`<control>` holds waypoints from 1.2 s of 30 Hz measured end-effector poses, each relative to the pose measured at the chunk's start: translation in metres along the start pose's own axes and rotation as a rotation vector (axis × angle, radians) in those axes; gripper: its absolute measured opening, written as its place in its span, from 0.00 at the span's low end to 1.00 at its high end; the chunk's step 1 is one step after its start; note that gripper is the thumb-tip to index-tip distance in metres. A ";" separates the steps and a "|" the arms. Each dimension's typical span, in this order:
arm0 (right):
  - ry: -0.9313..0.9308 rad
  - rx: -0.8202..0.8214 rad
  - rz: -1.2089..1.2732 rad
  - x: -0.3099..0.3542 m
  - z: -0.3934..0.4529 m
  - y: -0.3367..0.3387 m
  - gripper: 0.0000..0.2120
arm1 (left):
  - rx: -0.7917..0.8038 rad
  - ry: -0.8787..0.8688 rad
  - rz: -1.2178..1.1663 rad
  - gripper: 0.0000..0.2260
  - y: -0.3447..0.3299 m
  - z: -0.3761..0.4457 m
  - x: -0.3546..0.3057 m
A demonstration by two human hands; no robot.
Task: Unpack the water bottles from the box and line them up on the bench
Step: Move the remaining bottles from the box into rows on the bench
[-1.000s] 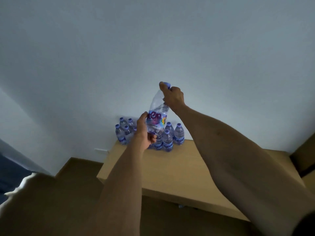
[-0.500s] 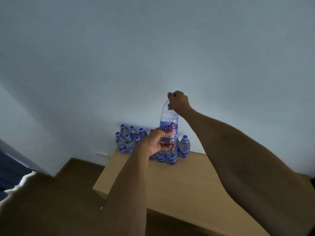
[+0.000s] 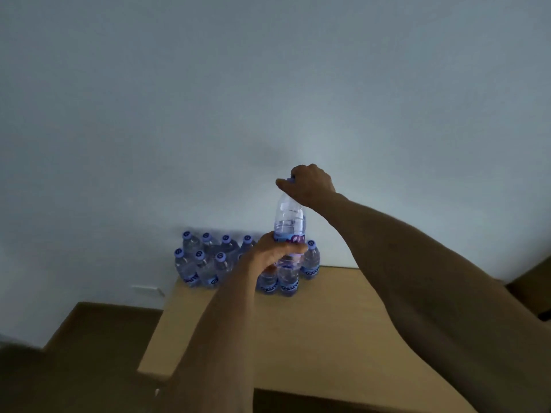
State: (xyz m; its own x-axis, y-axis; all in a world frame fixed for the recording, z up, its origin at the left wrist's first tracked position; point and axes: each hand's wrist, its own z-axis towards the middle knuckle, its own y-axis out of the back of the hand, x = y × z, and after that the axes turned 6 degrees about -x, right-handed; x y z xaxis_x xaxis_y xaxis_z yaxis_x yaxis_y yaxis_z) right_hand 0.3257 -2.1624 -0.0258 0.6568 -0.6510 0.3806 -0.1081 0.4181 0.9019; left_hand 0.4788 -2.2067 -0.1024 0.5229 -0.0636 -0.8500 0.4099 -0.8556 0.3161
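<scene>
While the bottle [image 3: 289, 217] is being held upright above the group of bottles [image 3: 214, 260] at the back of the surface [image 3: 328, 323], both hands are gripping it. The right hand [image 3: 308, 184] is covering the cap from above, with its fingers [image 3: 283, 184] closed around the top. The left hand [image 3: 275, 253] is wrapping the lower body at the label, fingers curled tight around it. The bottle is hanging over the front right part of the group, close to the wall [image 3: 268, 84], and I cannot tell whether its base is already touching anything, because the left hand is hiding it.

In my judgement the step in hand is placing this bottle next to the others. To do it well, the person is needing a free spot on the wood, probably just beside the rightmost bottle [image 3: 310, 262], not on top of the caps below. The bottle should be going down straight, the lower hand guiding the base and the upper hand keeping the neck vertical. The standing bottles are packed closely, so a sideways push could be knocking one over. The fingers should be letting go only when the base is sitting flat. The box is not in view.
</scene>
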 end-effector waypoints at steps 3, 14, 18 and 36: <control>-0.038 0.025 -0.174 -0.003 0.003 -0.004 0.14 | 0.263 0.128 -0.113 0.26 0.004 0.006 0.003; -0.215 0.115 -0.034 -0.007 -0.007 -0.030 0.13 | 0.431 0.405 -0.441 0.12 0.020 0.054 0.035; -0.249 0.114 0.009 -0.009 -0.018 -0.038 0.15 | 0.196 0.495 -0.565 0.16 0.004 0.065 0.058; -0.428 -0.060 -0.080 -0.026 0.007 -0.042 0.23 | 0.276 0.395 -0.578 0.27 0.023 0.075 0.057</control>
State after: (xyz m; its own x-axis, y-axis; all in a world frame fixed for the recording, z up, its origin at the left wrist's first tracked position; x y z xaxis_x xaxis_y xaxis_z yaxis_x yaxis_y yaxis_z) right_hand 0.3077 -2.1673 -0.0725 0.2919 -0.8811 0.3721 -0.0177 0.3840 0.9232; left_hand 0.4616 -2.2683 -0.1755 0.5315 0.5795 -0.6179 0.5255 -0.7976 -0.2961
